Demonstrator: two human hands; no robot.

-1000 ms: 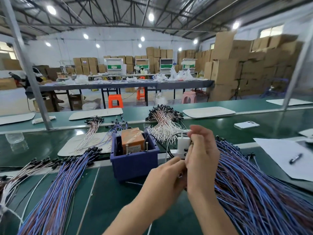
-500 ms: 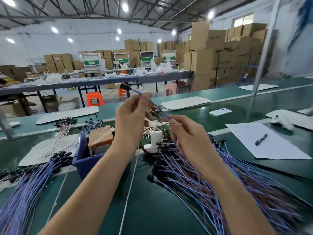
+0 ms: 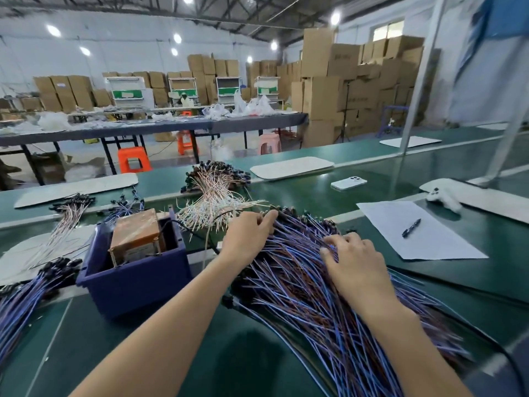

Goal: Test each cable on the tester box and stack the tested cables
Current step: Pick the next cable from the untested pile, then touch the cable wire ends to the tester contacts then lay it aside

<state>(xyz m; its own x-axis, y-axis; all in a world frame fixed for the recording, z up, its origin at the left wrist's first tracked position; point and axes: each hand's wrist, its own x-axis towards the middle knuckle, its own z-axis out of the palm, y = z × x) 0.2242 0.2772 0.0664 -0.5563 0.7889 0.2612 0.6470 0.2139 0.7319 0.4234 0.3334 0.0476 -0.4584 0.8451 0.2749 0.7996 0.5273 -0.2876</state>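
A big pile of blue and brown cables with black connectors fans across the green bench on the right. My left hand reaches over its far end, fingertips pinching a cable's black connector end there. On top of the pile lies my right hand, fingers bent down onto the wires and gripping nothing that I can see. The tester box, orange-brown, sits inside a dark blue bin left of my left hand. A second heap of blue cables lies at the far left.
A bundle of white and pink cables lies behind the bin. A sheet of paper with a pen sits to the right, a white phone beyond it. Metal frame posts rise at the right.
Both hands have come down from holding a blue cable stretched in the air and now lie on the right pile. Before that they were at the white tester piece beside the bin.
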